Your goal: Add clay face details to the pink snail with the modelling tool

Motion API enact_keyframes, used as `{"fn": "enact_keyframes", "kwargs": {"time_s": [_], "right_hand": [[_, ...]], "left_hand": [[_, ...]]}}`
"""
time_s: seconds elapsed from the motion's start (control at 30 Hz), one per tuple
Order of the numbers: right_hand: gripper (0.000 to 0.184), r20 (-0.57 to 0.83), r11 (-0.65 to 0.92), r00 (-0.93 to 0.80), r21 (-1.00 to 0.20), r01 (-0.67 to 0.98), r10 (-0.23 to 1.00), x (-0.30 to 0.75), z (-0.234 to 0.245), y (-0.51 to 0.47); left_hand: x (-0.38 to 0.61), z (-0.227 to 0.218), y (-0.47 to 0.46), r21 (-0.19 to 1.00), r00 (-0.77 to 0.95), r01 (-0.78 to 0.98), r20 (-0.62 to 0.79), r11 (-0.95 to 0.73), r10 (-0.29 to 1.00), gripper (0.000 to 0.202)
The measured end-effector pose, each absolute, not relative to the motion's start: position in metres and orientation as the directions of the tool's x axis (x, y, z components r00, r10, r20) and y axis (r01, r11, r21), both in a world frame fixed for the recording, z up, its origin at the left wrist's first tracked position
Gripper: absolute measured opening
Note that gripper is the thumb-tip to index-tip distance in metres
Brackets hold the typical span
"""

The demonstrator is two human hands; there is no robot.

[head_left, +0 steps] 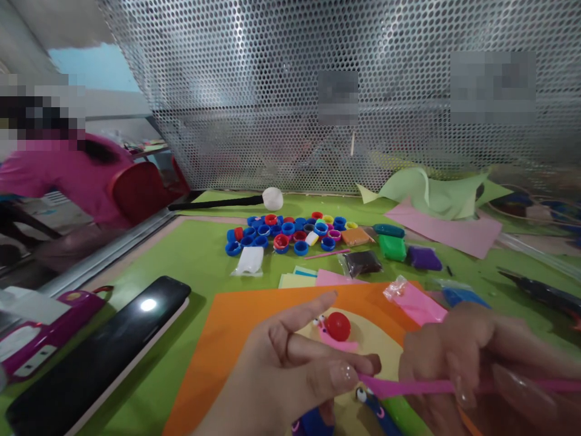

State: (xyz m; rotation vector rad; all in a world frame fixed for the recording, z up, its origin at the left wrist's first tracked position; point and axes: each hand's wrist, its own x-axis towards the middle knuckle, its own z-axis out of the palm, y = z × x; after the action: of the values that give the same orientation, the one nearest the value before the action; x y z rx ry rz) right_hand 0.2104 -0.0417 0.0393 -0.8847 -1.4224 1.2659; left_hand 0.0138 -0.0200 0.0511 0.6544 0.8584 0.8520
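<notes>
Both hands closest to cam, low in frame, w/ a pink strip (420, 387) stretched betw. them. L hand (304, 375): thumb & a bent finger pinched tight on the strip's L end, forefinger sticking out straight, pointing away. R hand (476, 363): fingers curled, closed on the strip's middle; exact finger contact blurry, can't tell all of it. Strip runs approx. level from L fingertips, thru R hand, on to the R edge of frame.

Behind the strip, in the gap betw. hands, a small pink snail figure w/ red dome (338, 327) sits on a cream round (381, 336), on top of an orange sheet (240, 321). Just below the strip, nr L thumb: a blue figure w/ googly eye (379, 409), partly hidden. Pink clay pkt (420, 303) just beyond R hand, blue pkt (465, 297) next to it. Farther back on green-covered desk (200, 257): lots of bottle caps (288, 229), mostly blue. Black flat device (104, 351) lies well L of L hand.
</notes>
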Motion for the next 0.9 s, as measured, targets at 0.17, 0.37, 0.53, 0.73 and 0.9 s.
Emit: {"fn": "enact_keyframes", "kwargs": {"time_s": [0.17, 0.37, 0.53, 0.73, 0.9], "right_hand": [[0.022, 0.201, 0.124, -0.315, -0.961, -0.248, 0.928, 0.212, 0.036, -0.044], [0.021, 0.202, 0.083, -0.403, -0.953, -0.293, 0.893, 0.215, 0.032, -0.041], [0.016, 0.085, -0.154, -0.466, -0.879, -0.451, 0.881, 0.211, 0.034, -0.041], [0.019, -0.009, -0.301, -0.458, -0.765, -0.569, 0.889, 0.2, 0.039, -0.036], [0.02, -0.074, -0.381, -0.487, -0.728, -0.571, 0.87, 0.198, 0.043, -0.035]], "left_hand": [[0.013, 0.054, -0.019, 0.802, 0.395, -0.31, -0.381, 0.511, 0.836, 0.066], [0.011, 0.052, -0.017, 0.806, 0.38, -0.308, -0.383, 0.506, 0.842, 0.063], [0.011, 0.049, -0.016, 0.814, 0.408, -0.264, -0.392, 0.518, 0.825, 0.06], [0.011, 0.049, -0.017, 0.797, 0.464, -0.246, -0.403, 0.552, 0.789, 0.064], [0.011, 0.047, -0.019, 0.803, 0.459, -0.253, -0.392, 0.54, 0.797, 0.065]]}}
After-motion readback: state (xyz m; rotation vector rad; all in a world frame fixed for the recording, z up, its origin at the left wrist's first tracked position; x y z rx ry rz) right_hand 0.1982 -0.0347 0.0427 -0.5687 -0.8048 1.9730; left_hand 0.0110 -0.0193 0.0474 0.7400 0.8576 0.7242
